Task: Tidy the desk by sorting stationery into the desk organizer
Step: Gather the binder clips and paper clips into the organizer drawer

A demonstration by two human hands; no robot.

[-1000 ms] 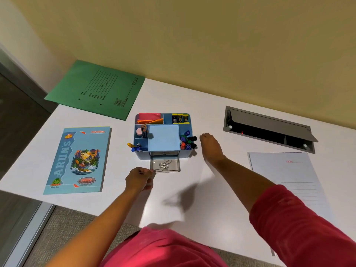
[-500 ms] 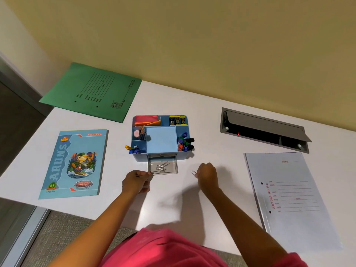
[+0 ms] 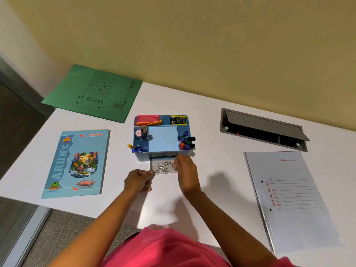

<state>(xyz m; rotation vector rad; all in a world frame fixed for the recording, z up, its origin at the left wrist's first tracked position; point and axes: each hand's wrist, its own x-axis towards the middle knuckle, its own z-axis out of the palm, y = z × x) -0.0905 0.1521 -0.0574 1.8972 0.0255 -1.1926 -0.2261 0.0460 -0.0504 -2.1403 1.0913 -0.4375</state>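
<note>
A blue desk organizer (image 3: 162,141) stands mid-desk, with sticky notes, binder clips, pens and markers in its compartments. Its small clear drawer (image 3: 154,168) is pulled out toward me and holds several metal paper clips (image 3: 163,166). My left hand (image 3: 137,180) pinches the drawer's front left corner. My right hand (image 3: 185,166) hovers over the drawer's right side, fingertips pinched together over the clips; whether a clip is still between them is hidden.
A blue notebook (image 3: 77,162) lies to the left, a green folder (image 3: 96,93) at the back left, a white file folder (image 3: 290,199) on the right. A grey cable hatch (image 3: 264,128) is set into the desk at the back right.
My right hand picked a paper clip off the desk right of the drawer and carried it left to the drawer. My left hand stayed at the drawer's front.
</note>
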